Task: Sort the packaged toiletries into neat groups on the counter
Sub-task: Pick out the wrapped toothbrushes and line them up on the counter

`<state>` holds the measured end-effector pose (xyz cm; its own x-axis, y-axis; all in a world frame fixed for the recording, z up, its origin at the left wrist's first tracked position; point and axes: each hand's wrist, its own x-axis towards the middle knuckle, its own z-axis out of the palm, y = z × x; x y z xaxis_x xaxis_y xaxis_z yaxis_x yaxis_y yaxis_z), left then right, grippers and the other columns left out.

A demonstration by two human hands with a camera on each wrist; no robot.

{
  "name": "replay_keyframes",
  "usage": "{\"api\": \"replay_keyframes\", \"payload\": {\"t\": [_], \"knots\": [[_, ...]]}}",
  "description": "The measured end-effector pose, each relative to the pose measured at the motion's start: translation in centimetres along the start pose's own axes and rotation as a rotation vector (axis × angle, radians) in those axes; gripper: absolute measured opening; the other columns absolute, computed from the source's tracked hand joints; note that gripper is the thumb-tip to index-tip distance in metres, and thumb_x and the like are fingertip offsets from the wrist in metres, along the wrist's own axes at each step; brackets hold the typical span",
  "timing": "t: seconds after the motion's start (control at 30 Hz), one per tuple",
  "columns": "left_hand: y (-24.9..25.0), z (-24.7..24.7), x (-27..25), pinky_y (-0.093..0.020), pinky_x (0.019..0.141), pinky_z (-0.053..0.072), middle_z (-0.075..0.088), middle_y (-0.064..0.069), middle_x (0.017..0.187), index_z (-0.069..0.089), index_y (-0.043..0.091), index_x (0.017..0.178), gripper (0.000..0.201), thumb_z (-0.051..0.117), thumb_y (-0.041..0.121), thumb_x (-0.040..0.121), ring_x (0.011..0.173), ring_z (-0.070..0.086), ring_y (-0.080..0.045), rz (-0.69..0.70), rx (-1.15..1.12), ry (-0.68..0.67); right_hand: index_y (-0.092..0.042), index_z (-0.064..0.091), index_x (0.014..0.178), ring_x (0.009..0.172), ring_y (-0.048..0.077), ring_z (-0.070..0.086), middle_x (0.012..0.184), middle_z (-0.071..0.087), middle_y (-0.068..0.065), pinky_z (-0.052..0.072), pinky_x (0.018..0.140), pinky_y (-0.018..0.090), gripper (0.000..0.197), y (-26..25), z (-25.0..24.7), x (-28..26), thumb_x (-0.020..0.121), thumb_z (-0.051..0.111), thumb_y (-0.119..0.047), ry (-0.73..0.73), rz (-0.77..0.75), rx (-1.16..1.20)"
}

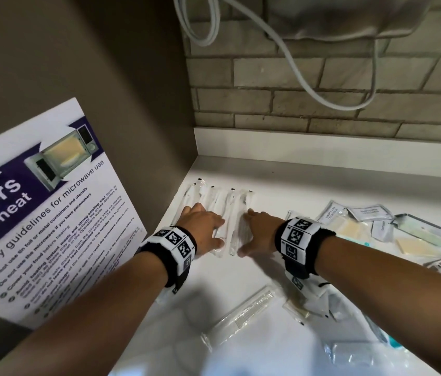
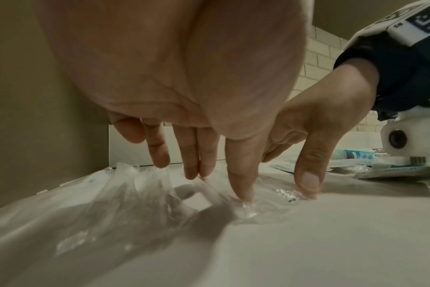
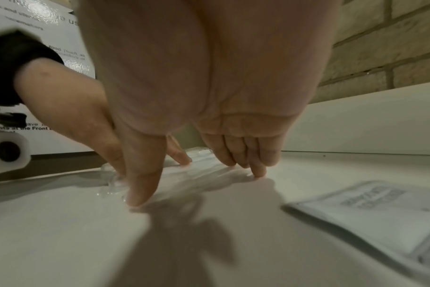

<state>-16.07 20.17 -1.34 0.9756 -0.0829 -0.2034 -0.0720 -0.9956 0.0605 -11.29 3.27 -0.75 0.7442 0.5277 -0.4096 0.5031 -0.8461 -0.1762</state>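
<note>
Several long clear-wrapped packets (image 1: 223, 207) lie side by side in the far left corner of the white counter (image 1: 309, 180). My left hand (image 1: 203, 226) lies flat on the left packets, its straight fingers (image 2: 241, 186) pressing the crinkled wrap (image 2: 140, 196). My right hand (image 1: 257, 229) is at the right edge of the row, fingers (image 3: 258, 169) straight and thumb tip (image 3: 140, 194) down on the counter against the outermost packet (image 3: 197, 172). Neither hand curls round anything.
A laminated microwave safety sign (image 1: 37, 207) leans on the left wall. Sachets and flat packets (image 1: 363, 215) lie scattered on the right, a clear-wrapped comb (image 1: 241, 316) and more wrappers (image 1: 349, 348) near the front. A brick wall (image 1: 322, 85) with a hanging cable (image 1: 295, 63) is behind.
</note>
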Motion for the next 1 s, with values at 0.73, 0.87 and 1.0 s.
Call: {"api": "replay_keyframes", "payload": {"t": [0.73, 0.87, 1.0], "knots": [[-4.4, -0.6, 0.1, -0.046, 0.112, 0.015, 0.045, 0.011, 0.145, 0.047, 0.032, 0.138, 0.042, 0.043, 0.032, 0.096, 0.139, 0.025, -0.023, -0.21, 0.043, -0.022, -0.01, 0.037, 0.143, 0.135, 0.032, 0.035, 0.146, 0.041, 0.01, 0.028, 0.112, 0.041, 0.071, -6.8, -0.3, 4.3, 0.09, 0.049, -0.055, 0.136, -0.139, -0.177], [-4.8, -0.1, 0.0, -0.046, 0.114, 0.009, 0.041, 0.015, 0.148, 0.047, 0.032, 0.139, 0.045, 0.048, 0.035, 0.094, 0.142, 0.02, -0.02, -0.205, 0.004, 0.006, -0.01, 0.041, 0.139, 0.134, 0.032, 0.036, 0.142, 0.044, 0.01, 0.025, 0.113, 0.041, 0.07, -7.2, 0.5, 5.0, 0.086, 0.054, -0.053, 0.114, -0.11, -0.183], [-5.0, 0.1, -0.3, -0.046, 0.116, 0.006, 0.038, 0.015, 0.151, 0.047, 0.032, 0.139, 0.046, 0.051, 0.031, 0.094, 0.144, 0.019, -0.019, -0.194, -0.01, 0.007, -0.01, 0.043, 0.137, 0.134, 0.032, 0.036, 0.141, 0.044, 0.01, 0.026, 0.113, 0.041, 0.07, -7.1, 0.9, 5.4, 0.083, 0.057, -0.051, 0.104, -0.107, -0.157]]}}
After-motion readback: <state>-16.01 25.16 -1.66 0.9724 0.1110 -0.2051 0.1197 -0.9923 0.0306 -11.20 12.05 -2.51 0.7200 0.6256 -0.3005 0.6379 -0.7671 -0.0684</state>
